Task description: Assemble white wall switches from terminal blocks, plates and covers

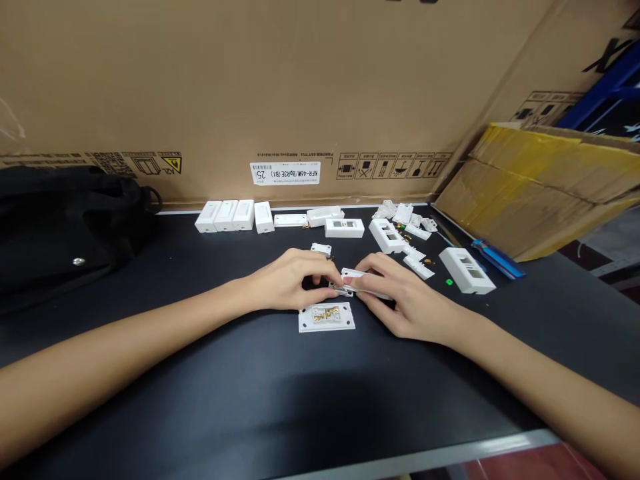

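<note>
My left hand (290, 280) and my right hand (403, 297) meet over the black work surface (320, 393). Their fingertips pinch a small white plastic switch part (361, 279), with a metal piece (341, 289) at its left end. Its underside is hidden by my fingers. Just below my left hand lies a white rectangular socket plate (327, 318) with brass contacts, apart from both hands. A small white plastic piece (321, 249) sits just beyond my left fingers.
Several white socket housings (225, 215) stand in a row at the back. Loose white parts and brass bits (403, 223) lie back right, near a large white housing (467, 270) and a blue tool (497, 260). A black bag (65, 227) lies left; cardboard (250, 87) walls the back.
</note>
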Demonstrator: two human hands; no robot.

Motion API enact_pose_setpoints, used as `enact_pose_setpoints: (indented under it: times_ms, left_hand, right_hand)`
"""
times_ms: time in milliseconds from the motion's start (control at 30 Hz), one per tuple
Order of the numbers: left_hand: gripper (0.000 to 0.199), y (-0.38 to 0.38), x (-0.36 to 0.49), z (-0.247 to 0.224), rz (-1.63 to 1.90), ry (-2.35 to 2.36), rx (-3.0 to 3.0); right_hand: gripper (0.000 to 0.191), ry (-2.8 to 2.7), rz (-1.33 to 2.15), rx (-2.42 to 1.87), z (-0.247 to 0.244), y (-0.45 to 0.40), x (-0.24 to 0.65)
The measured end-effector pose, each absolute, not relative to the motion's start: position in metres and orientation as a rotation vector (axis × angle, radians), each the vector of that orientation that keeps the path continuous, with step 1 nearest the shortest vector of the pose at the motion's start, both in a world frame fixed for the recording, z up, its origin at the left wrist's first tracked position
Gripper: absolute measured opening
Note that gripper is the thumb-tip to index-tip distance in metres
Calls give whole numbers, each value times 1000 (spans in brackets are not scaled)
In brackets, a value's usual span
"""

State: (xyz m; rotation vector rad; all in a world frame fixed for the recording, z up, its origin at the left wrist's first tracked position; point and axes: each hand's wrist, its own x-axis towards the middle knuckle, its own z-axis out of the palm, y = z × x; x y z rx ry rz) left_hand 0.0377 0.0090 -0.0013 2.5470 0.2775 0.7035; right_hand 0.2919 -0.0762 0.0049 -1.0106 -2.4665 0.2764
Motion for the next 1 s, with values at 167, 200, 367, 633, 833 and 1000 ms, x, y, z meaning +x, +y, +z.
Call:
enact_pose_setpoints:
  times_ms: [167, 200, 367, 633, 833, 1000]
  left_hand:
    - [19, 9, 35, -3, 672, 335, 2533]
    - [23, 9, 35, -3, 660, 372, 2505]
    - [38, 8, 34, -5, 698, 454, 2424]
    - [25, 3, 30, -4, 890, 264, 2486]
    - [14, 0, 30, -3, 1088, 0, 2601]
    - [17, 0, 30, 0, 1177, -74, 2684]
  right_hand:
    - [29, -2390, 232, -917, 3, -75, 293]
    - [30, -2385, 223, -915, 3, -74, 293]
    - [32, -2344, 109, -1061, -1, -69, 294]
    - [24, -2215, 81, -1158, 10, -72, 288]
    - [36, -2070, 850, -1260, 32, -81, 269]
    - [32, -1823, 1335, -1204, 33, -82, 268]
